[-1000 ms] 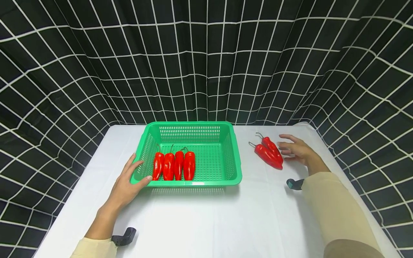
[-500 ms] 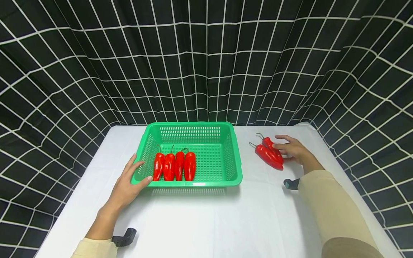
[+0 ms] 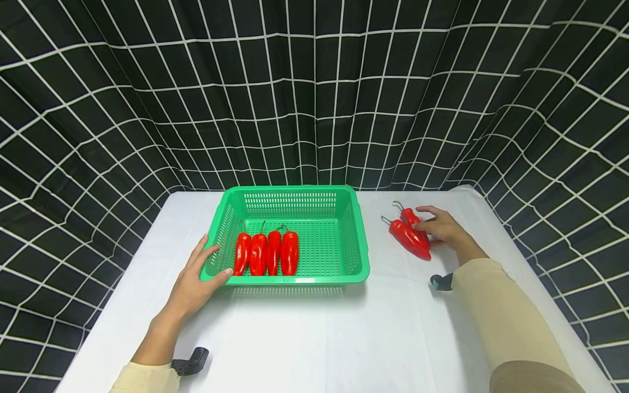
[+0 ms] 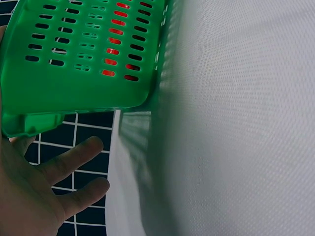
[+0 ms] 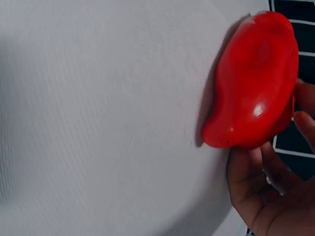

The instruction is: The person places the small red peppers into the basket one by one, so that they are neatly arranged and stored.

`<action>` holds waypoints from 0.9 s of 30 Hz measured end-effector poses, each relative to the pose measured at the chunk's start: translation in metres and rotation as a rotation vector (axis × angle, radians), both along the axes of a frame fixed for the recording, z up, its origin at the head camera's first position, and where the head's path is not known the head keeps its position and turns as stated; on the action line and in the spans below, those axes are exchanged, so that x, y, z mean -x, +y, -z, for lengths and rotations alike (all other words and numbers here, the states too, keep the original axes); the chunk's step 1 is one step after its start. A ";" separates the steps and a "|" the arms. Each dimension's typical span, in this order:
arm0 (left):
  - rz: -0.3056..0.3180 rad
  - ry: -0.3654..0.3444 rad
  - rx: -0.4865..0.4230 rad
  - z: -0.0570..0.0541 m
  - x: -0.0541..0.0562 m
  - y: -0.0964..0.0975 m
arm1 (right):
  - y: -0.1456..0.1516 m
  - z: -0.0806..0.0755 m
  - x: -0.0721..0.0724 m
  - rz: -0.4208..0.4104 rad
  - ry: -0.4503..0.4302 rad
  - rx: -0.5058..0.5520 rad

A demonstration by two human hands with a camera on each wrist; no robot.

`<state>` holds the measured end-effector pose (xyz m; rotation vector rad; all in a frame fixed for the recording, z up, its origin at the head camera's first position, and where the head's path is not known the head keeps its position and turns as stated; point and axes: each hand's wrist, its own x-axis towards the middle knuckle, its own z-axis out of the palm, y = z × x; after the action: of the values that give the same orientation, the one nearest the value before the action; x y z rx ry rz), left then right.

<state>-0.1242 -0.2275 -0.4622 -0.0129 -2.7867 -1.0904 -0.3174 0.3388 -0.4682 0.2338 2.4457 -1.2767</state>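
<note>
In the head view, a green plastic basket [image 3: 314,279] holds several red peppers [image 3: 289,254] lined up at its left side. My left hand [image 3: 189,286] rests on the basket's front left corner, its thumb and fingers spread over the rim. The left wrist view shows two straight fingers [image 4: 74,160] clear of the basket wall [image 4: 74,93]. Right of the basket, two red peppers lie side by side, the front one [image 3: 410,240] touching the rear one [image 3: 409,215]. My right hand [image 3: 444,226] grips the rear pepper from the right; its fingers partly cover it.
A white cloth [image 3: 295,338] covers the table. Black curtains with a white grid [image 3: 314,98] stand behind it and at both sides. A dark wrist-camera mount [image 3: 190,361] juts from the left sleeve, another [image 3: 440,282] from the right.
My right hand has moved left onto the rear loose pepper and its fingers have closed on it. That pepper has shifted slightly. The left hand and basket stay practically in place.
</note>
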 end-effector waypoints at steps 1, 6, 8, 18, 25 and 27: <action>0.000 0.002 0.000 0.000 0.000 0.000 | -0.001 0.000 0.000 -0.006 0.006 -0.019; 0.001 0.004 0.003 -0.001 0.000 0.000 | -0.006 0.001 0.002 -0.004 0.020 -0.082; 0.001 0.002 0.002 -0.001 0.000 0.000 | -0.006 0.002 0.003 0.004 0.017 -0.101; 0.001 -0.001 0.007 -0.002 0.000 0.001 | 0.008 0.009 -0.001 0.122 0.017 -0.026; 0.001 -0.007 0.005 -0.002 0.000 0.001 | 0.016 0.007 -0.010 0.214 0.023 0.141; -0.001 -0.012 0.006 -0.002 0.000 0.001 | 0.019 0.006 -0.013 0.221 0.029 0.165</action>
<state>-0.1237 -0.2263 -0.4604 -0.0054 -2.8004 -1.0861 -0.3044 0.3581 -0.4744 0.4534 2.3738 -1.5758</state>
